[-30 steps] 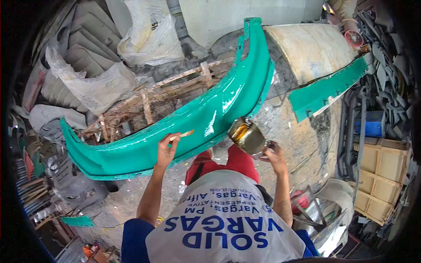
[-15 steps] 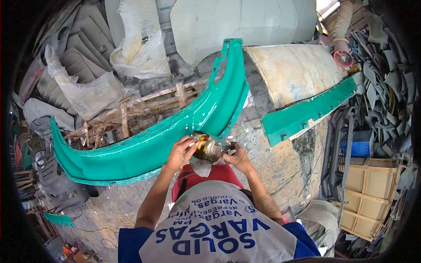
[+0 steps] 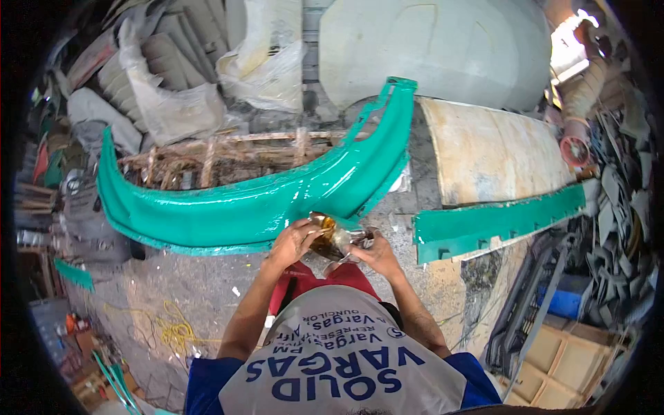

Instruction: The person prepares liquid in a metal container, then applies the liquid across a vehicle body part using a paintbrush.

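We see the shiny open container (image 3: pixel 339 239) directly between the left grip (image 3: pixel 296 242) and the right grip (image 3: pixel 373 253), its amber-coloured end toward the left and its body running roughly crosswise. The right grip is closed round the container's right end; the left grip curls at the amber end, where we cannot tell whether its fingers hold anything. Just beyond both lies the glossy green bumper (image 3: pixel 207 218), its long axis sweeping in a curve from well left of them to a narrow tip ahead and slightly right. The left grip is the nearer to it; whether they touch, we cannot tell. We count two grips, one container, one bumper, one flat green strip (image 3: pixel 498 223) to their right, one stained pale panel (image 3: pixel 491 152) beyond that strip, and one yellow cord tangle (image 3: pixel 177 332) behind and left.
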`<state>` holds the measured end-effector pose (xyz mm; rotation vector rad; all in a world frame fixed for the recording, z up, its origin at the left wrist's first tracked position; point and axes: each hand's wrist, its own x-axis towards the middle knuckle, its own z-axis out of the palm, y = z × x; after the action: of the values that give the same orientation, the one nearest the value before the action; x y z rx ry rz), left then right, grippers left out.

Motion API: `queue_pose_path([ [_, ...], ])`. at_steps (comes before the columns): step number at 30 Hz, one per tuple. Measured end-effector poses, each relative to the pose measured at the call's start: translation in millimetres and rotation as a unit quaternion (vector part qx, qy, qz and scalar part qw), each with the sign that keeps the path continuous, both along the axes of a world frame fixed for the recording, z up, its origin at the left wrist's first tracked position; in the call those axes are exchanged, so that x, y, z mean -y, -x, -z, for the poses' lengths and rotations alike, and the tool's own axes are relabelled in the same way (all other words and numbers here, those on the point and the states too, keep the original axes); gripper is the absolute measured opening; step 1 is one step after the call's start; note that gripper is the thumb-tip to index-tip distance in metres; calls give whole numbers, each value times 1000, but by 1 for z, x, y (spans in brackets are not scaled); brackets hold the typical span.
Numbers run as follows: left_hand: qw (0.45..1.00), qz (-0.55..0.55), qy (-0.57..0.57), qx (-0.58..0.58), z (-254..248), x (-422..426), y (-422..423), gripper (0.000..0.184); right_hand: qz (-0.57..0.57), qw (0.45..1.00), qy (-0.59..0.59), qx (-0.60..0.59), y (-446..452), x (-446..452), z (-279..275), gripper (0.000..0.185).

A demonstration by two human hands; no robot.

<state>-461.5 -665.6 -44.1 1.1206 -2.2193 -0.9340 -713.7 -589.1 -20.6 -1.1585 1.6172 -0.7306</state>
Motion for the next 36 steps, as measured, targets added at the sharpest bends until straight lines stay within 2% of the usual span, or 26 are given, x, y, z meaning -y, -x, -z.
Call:
queue_pose_path([
  [3,997,5,-65,-44,1,-1,0,16,-1,1000,20,20,8,-2,14,70],
  [4,983,-75,-161,-52,-4,-4,-2,17,24,999,-5,40,10,-2,18,70],
  [5,982,-87,-159,-48,5,-5,-7,17,50,997,-30,59,11,0,22,71],
  [7,924,-251,-226,-178,18,-7,-16,18,44,997,-38,54,11,5,25,72],
  [8,899,-278,-284,-184,23,-10,-27,21,54,994,-56,76,12,6,26,73],
  [9,896,-288,-283,-182,28,-12,-35,21,65,990,-74,97,8,9,18,74],
  [10,869,-309,-305,-238,38,-14,-44,21,82,989,-62,104,0,13,4,74],
  [11,838,-327,-325,-293,47,-16,-52,22,76,989,-65,105,-4,16,10,74],
  [13,828,-346,-322,-301,51,-20,-67,25,74,994,15,75,-8,18,30,72],
  [14,807,-368,-318,-335,49,-20,-74,25,69,994,17,79,-10,21,38,71],
  [15,784,-389,-313,-369,49,-19,-82,25,65,995,13,77,-13,24,34,71],
  [17,774,-408,-310,-372,58,-15,-100,25,87,989,-56,108,-22,33,19,69],
  [19,810,-430,-250,-310,65,-16,-115,24,93,990,-54,94,-25,39,19,68],
  [21,806,-446,-253,-296,100,-19,-127,25,80,987,-81,114,-20,43,18,66],
  [23,842,-464,-192,-198,136,-23,-137,24,91,982,-84,143,-12,43,19,66],
  [25,836,-481,-155,-212,135,-27,-147,24,115,978,-76,156,1,42,16,62],
  [27,843,-508,-30,-173,117,-32,-160,23,114,980,-76,147,16,38,11,61],
  [28,881,-471,35,-36,93,-35,-164,18,121,978,-74,154,23,36,8,61],
  [29,879,-473,37,-34,92,-36,-161,18,129,976,-71,161,29,34,6,61],
  [31,901,-421,97,39,103,-40,-146,14,127,976,-69,163,39,30,0,61],
  [32,925,-358,108,62,113,-40,-133,16,141,975,-63,161,42,27,-1,60],
  [33,931,-333,93,117,99,-39,-102,13,153,974,-57,159,44,25,-2,60],
  [34,939,-309,53,140,118,-46,-79,14,160,972,-50,163,44,22,-5,61],
  [35,956,-259,71,118,113,-45,-58,19,154,972,-50,169,45,20,-7,61],
  [36,962,-249,96,64,130,-43,-42,20,162,971,-52,166,47,18,-8,62],
])
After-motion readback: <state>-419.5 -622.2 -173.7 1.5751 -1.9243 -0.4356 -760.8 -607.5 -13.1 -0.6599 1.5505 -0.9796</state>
